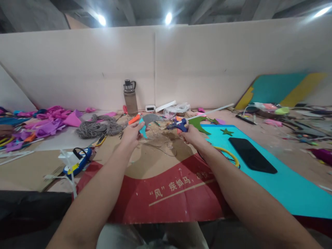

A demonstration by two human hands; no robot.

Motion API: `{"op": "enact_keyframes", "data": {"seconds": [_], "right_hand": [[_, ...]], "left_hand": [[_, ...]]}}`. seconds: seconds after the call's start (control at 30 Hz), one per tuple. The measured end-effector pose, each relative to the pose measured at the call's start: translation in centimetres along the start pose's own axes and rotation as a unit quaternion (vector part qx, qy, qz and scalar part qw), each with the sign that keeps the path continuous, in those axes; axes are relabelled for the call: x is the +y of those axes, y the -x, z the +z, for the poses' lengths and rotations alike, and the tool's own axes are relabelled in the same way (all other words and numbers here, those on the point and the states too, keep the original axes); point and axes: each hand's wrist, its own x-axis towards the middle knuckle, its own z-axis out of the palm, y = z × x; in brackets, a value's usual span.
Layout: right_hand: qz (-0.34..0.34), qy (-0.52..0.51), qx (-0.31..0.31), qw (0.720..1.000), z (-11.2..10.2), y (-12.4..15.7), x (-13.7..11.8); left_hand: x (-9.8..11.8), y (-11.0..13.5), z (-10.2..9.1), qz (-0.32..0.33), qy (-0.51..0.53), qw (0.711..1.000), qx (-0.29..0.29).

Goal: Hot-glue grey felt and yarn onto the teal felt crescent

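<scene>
**Glue gun meets a small teal piece over the cardboard**

The left hand (132, 133) pinches a small teal foam piece (143, 129) between thumb and fingertips and holds it up just above the cardboard sheet (160, 166), pointed end down. The other fingers curl loosely behind it. The right hand (192, 135) is clenched around the handle of a blue glue gun (178, 125), whose nozzle points left toward the teal piece. The nozzle and the piece are near each other but look apart. Whether a finger presses the trigger cannot be told at this size.

By the look of it, the step in hand is bringing the nozzle to the foam so that glue can go on. That move calls for a steady left pinch, with fingertips kept away from the spot the tip will touch. The right hand needs to close the small gap and squeeze lightly.

A grey curved piece (151, 118) and an orange scrap (134, 119) lie just beyond the hands. To the right, a big teal sheet (272, 180) carries a black phone (251, 154) and a green star (227, 131), and a yellow ring (228, 154) rests at its near edge. A tangle of grey yarn (97, 128) sits to the left, and a water bottle (130, 98) stands against the back wall.
</scene>
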Motion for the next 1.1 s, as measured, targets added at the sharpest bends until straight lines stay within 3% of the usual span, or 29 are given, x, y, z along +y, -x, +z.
{"op": "enact_keyframes", "data": {"seconds": [0.1, 0.2, 0.33, 0.43, 0.6, 0.67, 0.77, 0.87, 1.03, 1.1], "right_hand": [[-0.014, -0.039, 0.04, 0.998, -0.7, 0.0, -1.2], [-0.033, -0.156, 0.032, 0.987, -1.3, 0.6, -2.2], [0.04, -0.35, -0.055, 0.934, -1.7, 1.5, -3.2], [0.09, -0.397, -0.132, 0.904, -2.2, 1.8, -3.6], [0.179, -0.512, -0.241, 0.805, -3.0, 1.7, -3.8], [0.175, -0.52, -0.255, 0.796, -3.2, 1.7, -3.8], [0.141, -0.517, -0.283, 0.796, -3.3, 1.8, -3.7], [0.085, -0.495, -0.279, 0.819, -3.1, 2.2, -3.8], [-0.019, -0.418, -0.133, 0.899, -2.3, 3.8, -4.6], [-0.061, -0.386, -0.097, 0.915, -2.1, 4.5, -5.0]], "left_hand": [[0.0, 0.0, -0.1, 0.0, 0.003, 1.0, -0.012], [-0.1, -0.1, -0.1, -0.008, 0.002, 1.0, -0.016], [-0.1, -0.1, 0.1, -0.018, 0.001, 1.0, -0.013], [0.1, -0.1, 0.1, -0.009, 0.012, 1.0, -0.009], [0.4, -0.1, 0.0, 0.008, 0.039, 0.999, 0.02], [0.3, -0.2, -0.1, 0.007, 0.031, 0.999, 0.018], [0.0, -0.1, 0.0, -0.011, 0.009, 1.0, -0.001], [-0.1, 0.1, 0.1, -0.033, 0.008, 0.999, -0.025], [0.0, 0.3, 0.4, -0.032, 0.012, 0.998, -0.051], [0.0, 0.4, 0.4, -0.024, 0.012, 0.998, -0.062]]}}
